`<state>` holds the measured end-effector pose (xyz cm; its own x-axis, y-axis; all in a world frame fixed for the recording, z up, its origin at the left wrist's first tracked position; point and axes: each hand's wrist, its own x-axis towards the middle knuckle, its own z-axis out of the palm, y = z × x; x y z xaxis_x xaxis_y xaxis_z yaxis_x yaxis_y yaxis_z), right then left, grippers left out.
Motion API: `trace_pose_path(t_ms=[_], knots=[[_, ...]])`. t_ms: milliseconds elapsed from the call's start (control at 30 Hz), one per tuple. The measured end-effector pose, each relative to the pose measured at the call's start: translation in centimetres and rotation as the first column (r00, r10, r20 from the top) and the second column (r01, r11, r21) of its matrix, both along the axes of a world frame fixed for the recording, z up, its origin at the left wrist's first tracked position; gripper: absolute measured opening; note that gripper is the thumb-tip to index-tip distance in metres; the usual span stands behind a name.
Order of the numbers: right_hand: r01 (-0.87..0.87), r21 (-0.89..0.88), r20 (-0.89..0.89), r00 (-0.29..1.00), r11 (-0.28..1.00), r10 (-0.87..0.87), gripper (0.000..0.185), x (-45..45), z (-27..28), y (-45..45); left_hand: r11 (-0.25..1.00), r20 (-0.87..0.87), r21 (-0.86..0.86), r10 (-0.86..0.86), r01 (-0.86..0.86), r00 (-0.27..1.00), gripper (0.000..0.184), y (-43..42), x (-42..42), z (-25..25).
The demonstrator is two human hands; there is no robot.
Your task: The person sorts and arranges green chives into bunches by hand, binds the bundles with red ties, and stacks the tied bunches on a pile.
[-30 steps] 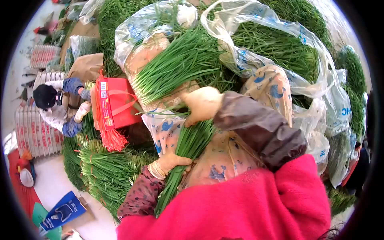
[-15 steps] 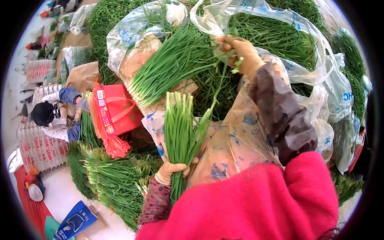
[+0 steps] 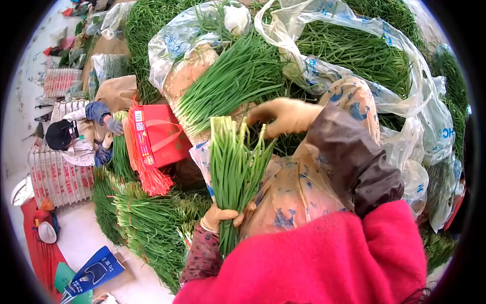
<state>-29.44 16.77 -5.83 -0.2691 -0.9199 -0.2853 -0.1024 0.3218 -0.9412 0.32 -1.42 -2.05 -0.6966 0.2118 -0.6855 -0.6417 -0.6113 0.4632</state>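
My left hand [image 3: 220, 218], in a pale glove, is wrapped round the lower part of a bunch of garlic chives [image 3: 233, 172]. The bunch stands upright with its pale cut ends on top, and one side strand leans to the right. My gloved right hand [image 3: 286, 117] is just right of the bunch's top, curled towards it and smeared by motion, so its grip is unclear. Behind the bunch, a loose pile of garlic chives [image 3: 235, 76] lies on a worn board [image 3: 190, 71]. Patterned plastic [image 3: 298, 192] covers my lap.
To the left stands a red box [image 3: 164, 134] with a bundle of red ties [image 3: 152, 177]. Tied bunches [image 3: 147, 218] are stacked below it. A co-worker in a black cap [image 3: 61, 135] handles greens further left. A plastic bag [image 3: 420, 101] surrounds more chives at right.
My right hand has come down and left from near the plastic bag to beside the bunch's top. The left hand keeps its hold. The whole view has shifted slightly.
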Motion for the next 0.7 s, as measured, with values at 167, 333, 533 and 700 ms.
trace_pose_path(t_ms=[167,333,533,700], knots=[[0.124,0.109,-0.048,0.992,0.986,-0.119,0.042,3.7,-1.5,-2.0,0.977,-0.013,-0.159,-0.146,0.142,0.989,0.051,0.6,-0.9,-0.7],[0.195,0.317,-0.361,0.93,0.928,-0.072,0.032,2.4,-3.3,-0.5,0.94,-0.021,-0.314,-0.145,0.132,0.989,0.071,0.6,0.2,-1.5],[0.532,0.132,-0.827,0.525,0.837,-0.203,0.045,-0.7,-2.1,2.3,0.732,0.03,-0.668,-0.157,0.137,0.987,0.072,1.5,0.2,-0.9],[0.044,-0.323,-0.672,0.693,0.946,-0.261,0.027,4.3,3.8,-0.3,0.562,0.092,-0.801,-0.227,0.207,0.97,0.064,2.1,-0.1,-1.3]])
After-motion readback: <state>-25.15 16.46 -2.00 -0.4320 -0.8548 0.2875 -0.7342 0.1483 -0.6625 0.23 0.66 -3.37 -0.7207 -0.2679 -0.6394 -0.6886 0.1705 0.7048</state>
